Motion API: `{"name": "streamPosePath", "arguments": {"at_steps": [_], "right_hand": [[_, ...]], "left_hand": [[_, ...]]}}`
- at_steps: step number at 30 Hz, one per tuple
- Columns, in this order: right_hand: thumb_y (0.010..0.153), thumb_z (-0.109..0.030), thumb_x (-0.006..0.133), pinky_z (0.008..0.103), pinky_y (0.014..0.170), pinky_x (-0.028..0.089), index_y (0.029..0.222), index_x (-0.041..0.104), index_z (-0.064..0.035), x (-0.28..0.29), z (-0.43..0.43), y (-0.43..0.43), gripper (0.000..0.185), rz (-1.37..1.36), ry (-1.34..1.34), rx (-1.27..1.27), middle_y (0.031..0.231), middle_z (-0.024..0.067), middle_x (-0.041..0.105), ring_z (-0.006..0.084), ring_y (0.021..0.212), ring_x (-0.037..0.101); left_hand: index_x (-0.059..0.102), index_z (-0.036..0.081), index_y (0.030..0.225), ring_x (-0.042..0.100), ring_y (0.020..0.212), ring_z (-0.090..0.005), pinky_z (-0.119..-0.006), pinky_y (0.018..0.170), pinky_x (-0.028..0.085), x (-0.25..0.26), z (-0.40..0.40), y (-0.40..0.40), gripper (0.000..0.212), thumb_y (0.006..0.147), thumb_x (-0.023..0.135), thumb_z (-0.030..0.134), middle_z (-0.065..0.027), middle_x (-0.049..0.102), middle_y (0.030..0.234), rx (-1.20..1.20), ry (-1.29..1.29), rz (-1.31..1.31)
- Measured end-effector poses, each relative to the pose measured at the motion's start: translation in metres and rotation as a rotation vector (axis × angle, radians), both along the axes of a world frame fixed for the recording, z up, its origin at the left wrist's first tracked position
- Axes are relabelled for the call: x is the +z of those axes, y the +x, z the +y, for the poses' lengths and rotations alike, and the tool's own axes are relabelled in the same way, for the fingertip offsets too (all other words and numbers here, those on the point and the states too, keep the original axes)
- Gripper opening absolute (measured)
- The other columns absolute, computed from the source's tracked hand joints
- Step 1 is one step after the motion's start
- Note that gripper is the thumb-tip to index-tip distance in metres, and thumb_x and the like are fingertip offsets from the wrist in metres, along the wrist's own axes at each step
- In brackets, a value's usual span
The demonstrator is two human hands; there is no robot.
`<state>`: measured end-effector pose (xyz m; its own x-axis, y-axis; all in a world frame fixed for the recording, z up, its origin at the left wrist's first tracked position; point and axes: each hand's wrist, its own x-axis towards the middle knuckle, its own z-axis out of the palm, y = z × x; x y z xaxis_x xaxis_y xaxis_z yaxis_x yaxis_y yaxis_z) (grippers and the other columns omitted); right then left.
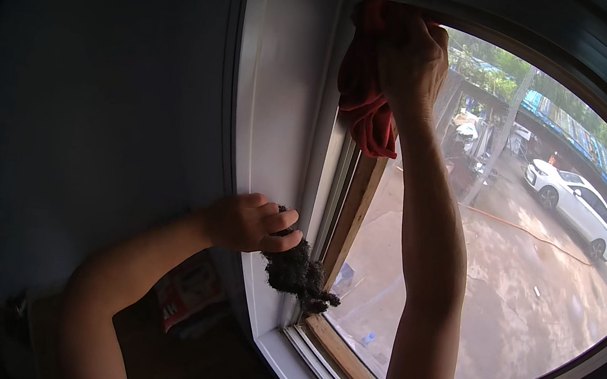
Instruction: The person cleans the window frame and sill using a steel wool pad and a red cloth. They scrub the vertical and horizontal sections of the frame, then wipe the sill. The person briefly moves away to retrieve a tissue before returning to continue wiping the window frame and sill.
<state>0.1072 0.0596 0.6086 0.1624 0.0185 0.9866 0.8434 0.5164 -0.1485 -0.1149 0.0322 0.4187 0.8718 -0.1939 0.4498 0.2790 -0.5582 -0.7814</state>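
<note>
At the upper corner of the window frame, my right hand (417, 59) grips a red cloth (372, 123), pressed against the top of the frame; its lower end hangs down beside the glass. My left hand (257, 224) is lower and to the left, by the pale window jamb (282, 98), with its fingers closed on a dark, shaggy cloth or fibrous wad (297, 274). That dark piece dangles in front of the inner frame, near the lower left corner of the window. The fingertips of my right hand are partly hidden in shadow.
A wooden strip (355, 215) edges the glass, and sliding tracks (326, 372) run along the sill. A dark wall (99, 100) stands at the left, with a red and white printed bag (191, 293) below. Outside are a white car (572, 206) and an orange hose (527, 232).
</note>
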Motion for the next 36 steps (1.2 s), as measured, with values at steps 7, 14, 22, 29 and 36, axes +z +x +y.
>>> {"name": "streamPosePath", "arguments": {"at_steps": [7, 14, 22, 29, 36], "right_hand": [[0.085, -0.016, 0.058, 0.0445, 0.067, 0.051, 0.117, 0.063, -0.0201, -0.055, -0.022, -0.009, 0.033, -0.199, -0.289, -0.112, 0.101, 0.0190, 0.053, 0.0366, 0.081, 0.060], [0.070, -0.012, 0.070, 0.0442, 0.069, 0.052, 0.111, 0.063, -0.0206, -0.366, -0.035, 0.010, 0.042, -0.172, -0.758, 0.141, 0.114, 0.0193, 0.048, 0.0387, 0.092, 0.059], [0.065, 0.009, 0.055, 0.0347, 0.078, 0.047, 0.102, 0.066, -0.0086, -0.260, -0.041, 0.043, 0.042, 0.110, -0.610, 0.526, 0.092, 0.0156, 0.058, 0.0328, 0.089, 0.059], [0.079, -0.010, 0.066, 0.0384, 0.080, 0.049, 0.114, 0.064, -0.0122, -0.041, 0.004, 0.003, 0.035, -0.076, -0.051, 0.166, 0.103, 0.0169, 0.056, 0.0325, 0.094, 0.059], [0.067, -0.012, 0.075, 0.0441, 0.076, 0.049, 0.098, 0.066, -0.0172, -0.268, -0.009, -0.010, 0.033, -0.039, -0.296, 0.235, 0.114, 0.0181, 0.049, 0.0389, 0.099, 0.054]], "left_hand": [[0.044, 0.022, 0.115, 0.054, 0.068, -0.0065, -0.024, 0.071, 0.039, -0.007, 0.002, -0.004, 0.033, 0.086, 0.058, 0.019, 0.0014, 0.056, 0.099, -0.030, -0.017, -0.037], [0.047, 0.023, 0.115, 0.052, 0.066, -0.0070, -0.024, 0.069, 0.040, -0.001, 0.004, 0.000, 0.032, 0.084, 0.057, 0.018, 0.0017, 0.057, 0.099, -0.064, 0.003, -0.071], [0.050, 0.023, 0.110, 0.053, 0.066, -0.0092, -0.025, 0.067, 0.042, 0.000, 0.000, -0.007, 0.028, 0.083, 0.058, 0.018, 0.0010, 0.058, 0.100, -0.047, -0.003, -0.046], [0.052, 0.021, 0.109, 0.053, 0.066, -0.0099, -0.026, 0.065, 0.043, 0.003, 0.004, -0.002, 0.028, 0.082, 0.060, 0.020, -0.0006, 0.059, 0.101, -0.087, -0.068, -0.011], [0.052, 0.020, 0.108, 0.052, 0.062, -0.0095, -0.025, 0.065, 0.041, -0.004, 0.003, -0.007, 0.026, 0.083, 0.059, 0.018, 0.0014, 0.061, 0.097, -0.088, -0.061, -0.045]]}}
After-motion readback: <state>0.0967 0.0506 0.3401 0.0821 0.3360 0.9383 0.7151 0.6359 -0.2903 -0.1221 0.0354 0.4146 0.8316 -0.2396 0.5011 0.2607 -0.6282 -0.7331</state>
